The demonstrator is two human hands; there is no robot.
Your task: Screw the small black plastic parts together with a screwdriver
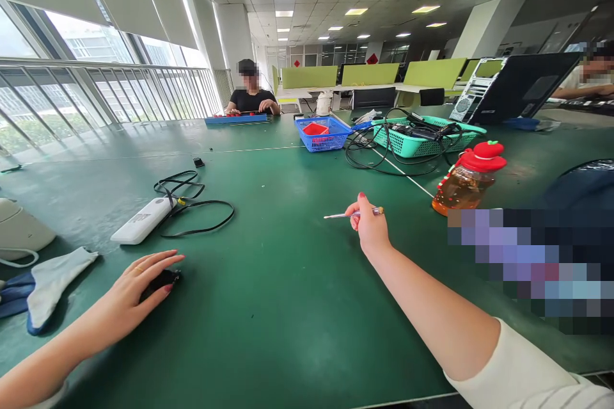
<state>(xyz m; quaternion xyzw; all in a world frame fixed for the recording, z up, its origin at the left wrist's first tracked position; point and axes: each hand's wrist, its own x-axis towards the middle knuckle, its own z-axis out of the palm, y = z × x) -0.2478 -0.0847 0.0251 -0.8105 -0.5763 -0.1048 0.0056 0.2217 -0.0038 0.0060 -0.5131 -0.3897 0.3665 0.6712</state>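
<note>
On the green table [288, 281], my left hand [139, 284] curves over a small black object [160, 281], partly hidden under the palm, its fingers around it. My right hand [367, 220] is raised at the middle right, its fingers closed on a thin screwdriver [352, 214] whose metal tip points left and whose clear, yellowish end sticks out to the right. Beyond my left hand lie a white power bank [144, 221] and a looped black cable [215, 226]. Right of my right hand stands a bottle of amber liquid [463, 188] with a red lid.
A blue basket [323, 140] holds a red tray. Beside it, a green basket [407, 145] overflows with black cables. Blue-white gloves [57, 281] lie at the left. A person [252, 95] sits at the far end; another sits at the right edge behind a black computer case [518, 89].
</note>
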